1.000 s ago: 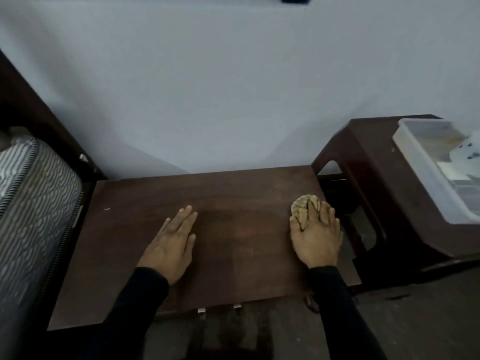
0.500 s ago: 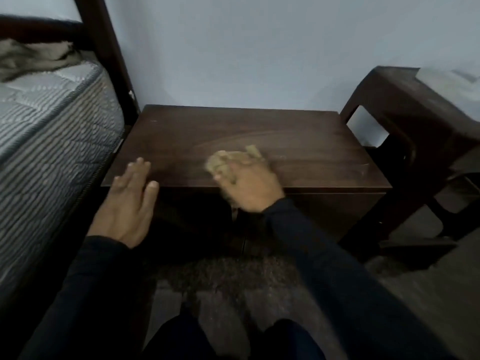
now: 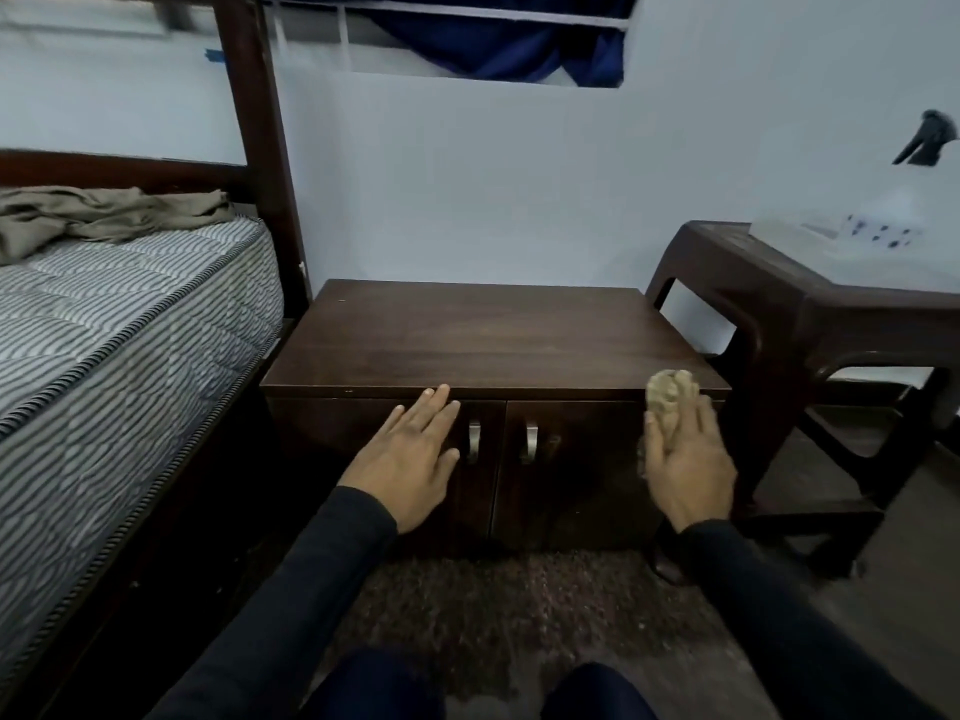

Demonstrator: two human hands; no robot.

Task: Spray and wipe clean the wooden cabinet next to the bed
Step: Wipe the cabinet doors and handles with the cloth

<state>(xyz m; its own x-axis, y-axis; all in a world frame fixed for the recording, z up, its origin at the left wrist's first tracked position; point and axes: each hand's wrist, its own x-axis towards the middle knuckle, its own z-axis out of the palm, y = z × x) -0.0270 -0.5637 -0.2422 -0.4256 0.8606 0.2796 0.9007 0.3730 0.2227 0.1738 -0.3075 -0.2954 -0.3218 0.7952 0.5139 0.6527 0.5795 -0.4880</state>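
The dark wooden cabinet point(image 3: 493, 335) stands against the wall between the bed and a stool, with two doors and two metal handles point(image 3: 474, 441) on its front. My left hand point(image 3: 410, 452) lies flat with straight fingers on the left door, fingertips at the top edge. My right hand point(image 3: 685, 459) presses a crumpled beige cloth point(image 3: 667, 394) against the upper right corner of the right door. No spray bottle is in view.
A bed with a striped mattress point(image 3: 130, 345) and a dark post point(image 3: 254, 142) stands to the left. A dark plastic stool point(image 3: 810, 324) on the right carries a white tray point(image 3: 852, 241). A dark rug point(image 3: 493, 610) lies before the cabinet.
My view has pulled back and lowered from the cabinet top to its front. My right hand took the cloth from the top's front edge to the right door; my left hand went onto the left door.
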